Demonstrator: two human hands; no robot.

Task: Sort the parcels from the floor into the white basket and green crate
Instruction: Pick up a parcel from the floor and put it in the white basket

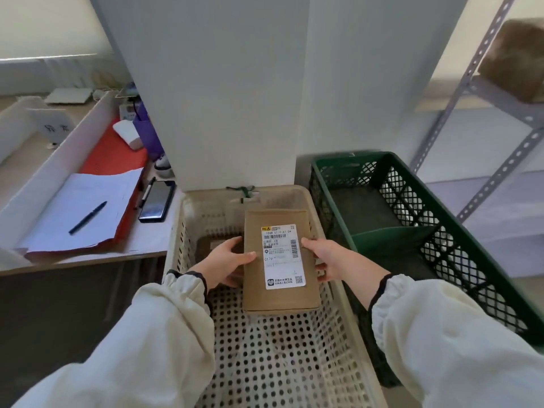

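The brown parcel (256, 295) sits between your fingers (246, 257) in the white basket (176, 240). Your left hand (225, 263) grips its 9 o'clock edge, your right hand (327, 259) its 3 o'clock edge.

Parcel (281, 295) in basket (279, 354), crate (412, 201) right

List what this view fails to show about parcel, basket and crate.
Head view:
- The label on the parcel: text too small, blurred.
- Its underside: self-hidden; resting or lifted, unclear.
- A dark thing in the white basket: mostly behind the left hand.
- Near end of the green crate: covered by the right sleeve.
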